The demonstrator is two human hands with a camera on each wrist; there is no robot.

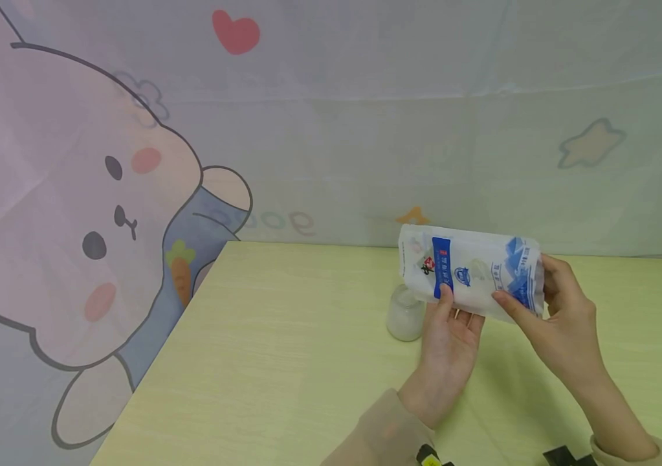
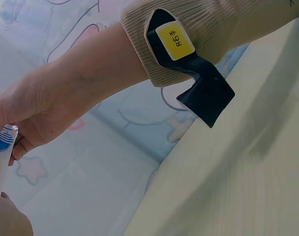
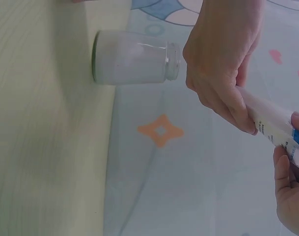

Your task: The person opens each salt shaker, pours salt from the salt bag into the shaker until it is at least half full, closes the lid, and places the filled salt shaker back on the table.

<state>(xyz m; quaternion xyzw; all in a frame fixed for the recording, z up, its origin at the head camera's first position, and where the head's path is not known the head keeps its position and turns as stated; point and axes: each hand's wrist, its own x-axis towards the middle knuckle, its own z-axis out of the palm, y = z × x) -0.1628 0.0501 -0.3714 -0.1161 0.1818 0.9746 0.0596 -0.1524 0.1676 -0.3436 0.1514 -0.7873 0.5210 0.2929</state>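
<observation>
A white plastic bag (image 1: pixel 473 272) with blue print is held crosswise in the air by both hands. My left hand (image 1: pixel 452 309) grips its lower edge near the blue stripe, thumb on the front. At the bag's right end, my right hand (image 1: pixel 531 291) pinches it between thumb and fingers. A small glass jar (image 1: pixel 405 314) of white contents stands on the table just below the bag's left end. The right wrist view shows the jar (image 3: pixel 134 64), the left hand (image 3: pixel 223 69) and the bag (image 3: pixel 272 123). In the left wrist view the right hand (image 2: pixel 21 113) pinches the bag's edge (image 2: pixel 1 147).
The pale yellow-green table (image 1: pixel 284 362) runs back to a cloth backdrop (image 1: pixel 74 194) printed with a rabbit, a heart and stars. A black strap with a yellow label (image 2: pixel 203 88) sits on the right wrist over a beige sleeve.
</observation>
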